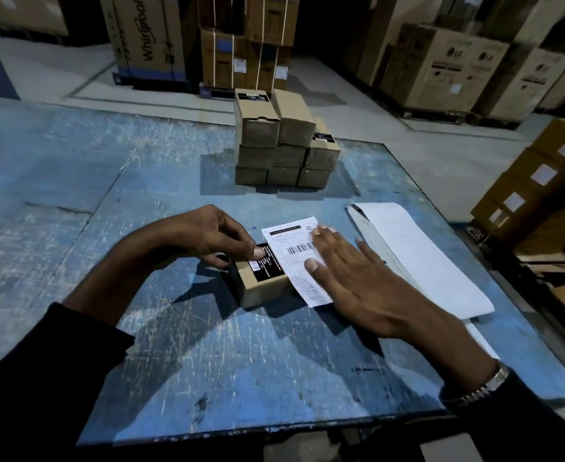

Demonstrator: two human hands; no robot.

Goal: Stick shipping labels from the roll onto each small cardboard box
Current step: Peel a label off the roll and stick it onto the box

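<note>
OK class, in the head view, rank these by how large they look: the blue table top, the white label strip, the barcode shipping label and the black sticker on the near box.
1. Blue table top
2. White label strip
3. Barcode shipping label, partly hidden under the right hand
4. Black sticker

Small cardboard box (263,284) on a scuffed blue table (181,345); left hand (204,236) curled over its far left end, thumb pressed on a black printed sticker (267,263). Right hand (347,271), fingers straight, lies flat on a white barcode shipping label (291,248) that overhangs the box's right edge. A strip of white backing paper (417,255) lies just right; stacked small boxes (284,141) farther back, large cartons (457,65) on the floor beyond.
</note>
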